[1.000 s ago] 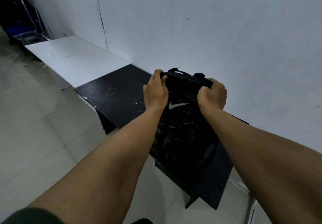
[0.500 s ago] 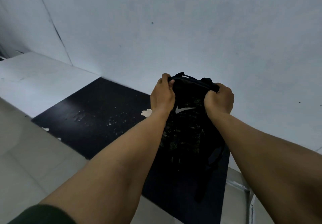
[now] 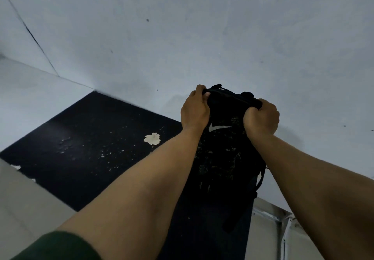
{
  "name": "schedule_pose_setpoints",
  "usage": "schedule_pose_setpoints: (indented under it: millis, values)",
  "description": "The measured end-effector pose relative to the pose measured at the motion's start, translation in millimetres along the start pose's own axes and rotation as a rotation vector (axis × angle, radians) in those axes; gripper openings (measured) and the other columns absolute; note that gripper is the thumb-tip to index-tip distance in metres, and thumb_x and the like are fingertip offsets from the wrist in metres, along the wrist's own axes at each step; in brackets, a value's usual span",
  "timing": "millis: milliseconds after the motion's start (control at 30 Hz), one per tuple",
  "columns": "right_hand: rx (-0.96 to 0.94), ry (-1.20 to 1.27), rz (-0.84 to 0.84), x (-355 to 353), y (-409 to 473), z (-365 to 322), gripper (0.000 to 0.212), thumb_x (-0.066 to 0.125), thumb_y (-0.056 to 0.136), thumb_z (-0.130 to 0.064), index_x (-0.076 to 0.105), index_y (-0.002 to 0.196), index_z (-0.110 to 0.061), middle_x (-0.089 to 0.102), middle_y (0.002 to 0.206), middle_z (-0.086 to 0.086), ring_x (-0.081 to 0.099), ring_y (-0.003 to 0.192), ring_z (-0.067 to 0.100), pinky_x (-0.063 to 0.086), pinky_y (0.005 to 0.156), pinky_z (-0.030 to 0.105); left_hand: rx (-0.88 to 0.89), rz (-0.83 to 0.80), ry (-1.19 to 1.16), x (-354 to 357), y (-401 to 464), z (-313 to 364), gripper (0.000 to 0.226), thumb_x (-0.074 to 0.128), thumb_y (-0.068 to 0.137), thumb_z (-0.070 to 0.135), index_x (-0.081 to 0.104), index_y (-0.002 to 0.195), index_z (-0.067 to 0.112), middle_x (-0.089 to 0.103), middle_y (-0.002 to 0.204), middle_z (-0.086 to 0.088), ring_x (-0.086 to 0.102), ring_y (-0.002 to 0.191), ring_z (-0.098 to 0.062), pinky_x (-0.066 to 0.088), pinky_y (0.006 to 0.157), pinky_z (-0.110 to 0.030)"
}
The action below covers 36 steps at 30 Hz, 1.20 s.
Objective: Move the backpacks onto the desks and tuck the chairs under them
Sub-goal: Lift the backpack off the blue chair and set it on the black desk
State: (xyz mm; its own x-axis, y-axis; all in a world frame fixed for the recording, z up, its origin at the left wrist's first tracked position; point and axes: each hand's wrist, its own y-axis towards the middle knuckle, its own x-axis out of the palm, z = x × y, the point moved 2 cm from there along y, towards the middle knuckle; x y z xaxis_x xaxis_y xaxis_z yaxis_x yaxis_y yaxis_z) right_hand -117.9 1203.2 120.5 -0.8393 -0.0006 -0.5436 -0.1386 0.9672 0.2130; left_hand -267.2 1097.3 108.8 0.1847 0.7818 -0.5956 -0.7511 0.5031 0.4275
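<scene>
Worktop (image 3: pixel 85 148): it stands against the wall (image 3: pixel 202 37), which is behind it; the floor (image 3: pixel 24 209) lies before it, at the left.
Second worktop (image 3: pixel 30 89): to the left of the first one, along the same wall.
Backpack (image 3: pixel 222 154): upright on the right part of the worktop, close to the wall.
Left hand (image 3: pixel 195 111): on the top left corner of the backpack.
Right hand (image 3: pixel 262 118): on the top right corner of the backpack.
Chipped patch (image 3: pixel 152 138): on the worktop, left of the backpack.

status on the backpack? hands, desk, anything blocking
Left hand and right hand both clenched on top of black backpack. Backpack upright over black desk, near the wall. Nothing in the way on the desk.
</scene>
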Motion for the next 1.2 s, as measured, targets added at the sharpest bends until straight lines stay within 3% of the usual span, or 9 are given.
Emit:
schedule_pose_setpoints:
  millis: [433,500,567,633,733,867,933,1067,1200]
  values:
    - [0.024,0.039,-0.092,22,100,30,0.016,0.034,0.067,-0.01,0.039,0.054,-0.017,0.049,0.056,-0.002,0.045,0.05,0.016,0.027,0.047,0.027,-0.037,-0.082,0.063,83,76,26,0.027,0.041,0.102,0.038,0.058,0.114,0.021,0.065,0.098,-0.001,0.06,0.088,-0.021,0.042,0.069,-0.032]
    - [0.017,0.053,-0.149,27,112,36,0.016,0.036,0.071,-0.008,0.042,0.061,-0.018,0.05,0.062,-0.002,0.045,0.055,0.013,0.028,0.048,0.027,-0.051,-0.096,0.107,92,85,26,0.027,0.043,0.101,0.04,0.059,0.115,0.023,0.067,0.099,-0.002,0.061,0.088,-0.023,0.043,0.07,-0.033]
    - [0.018,0.084,-0.2,30,120,42,0.019,0.039,0.075,-0.007,0.052,0.084,-0.017,0.054,0.077,-0.004,0.051,0.066,0.008,0.033,0.052,0.021,-0.063,-0.106,0.157,99,92,26,0.029,0.043,0.101,0.043,0.059,0.114,0.024,0.067,0.1,-0.002,0.062,0.089,-0.024,0.043,0.071,-0.033]
    - [0.014,0.118,-0.234,34,127,46,0.029,0.042,0.078,-0.005,0.049,0.104,-0.016,0.056,0.086,-0.001,0.055,0.073,0.009,0.038,0.054,0.02,-0.081,-0.121,0.183,107,98,27,0.029,0.043,0.1,0.044,0.06,0.114,0.025,0.068,0.101,-0.002,0.062,0.09,-0.024,0.04,0.07,-0.032]
    - [-0.062,0.061,-0.228,38,134,52,0.029,0.048,0.078,-0.003,0.051,0.107,-0.011,0.058,0.1,0.009,0.058,0.085,0.02,0.046,0.07,0.028,-0.164,-0.143,0.124,116,107,27,0.029,0.048,0.098,0.045,0.06,0.115,0.024,0.066,0.103,-0.003,0.061,0.092,-0.023,0.04,0.071,-0.031]
    - [-0.131,-0.199,-0.19,42,142,63,0.038,0.057,0.083,-0.013,0.055,0.121,-0.011,0.048,0.126,0.013,0.053,0.108,0.028,0.045,0.085,0.034,-0.22,-0.164,0.001,126,111,24,0.025,0.056,0.096,0.034,0.047,0.112,0.016,0.061,0.095,-0.004,0.059,0.087,-0.023,0.041,0.067,-0.032]
    - [-0.137,-0.322,-0.151,42,144,64,0.037,0.059,0.085,-0.018,0.054,0.121,-0.014,0.052,0.125,0.013,0.051,0.114,0.032,0.046,0.091,0.044,-0.213,-0.227,-0.001,134,110,26,0.031,0.055,0.097,0.031,0.044,0.118,0.011,0.057,0.109,-0.009,0.056,0.099,-0.026,0.046,0.074,-0.036]
    - [-0.135,-0.438,-0.079,43,142,58,0.049,0.07,0.083,-0.042,0.05,0.116,-0.012,0.054,0.12,0.013,0.052,0.113,0.034,0.045,0.089,0.048,-0.209,-0.277,0.147,144,108,27,0.04,0.052,0.097,0.037,0.045,0.126,0.01,0.041,0.131,-0.016,0.041,0.12,-0.032,0.044,0.09,-0.042]
    - [-0.113,-0.346,-0.095,45,137,53,0.064,0.074,0.081,-0.041,0.042,0.126,-0.008,0.047,0.127,0.014,0.052,0.112,0.033,0.049,0.083,0.047,-0.14,-0.252,0.305,141,104,27,0.042,0.05,0.096,0.038,0.045,0.128,0.011,0.042,0.132,-0.016,0.041,0.12,-0.032,0.039,0.094,-0.041]
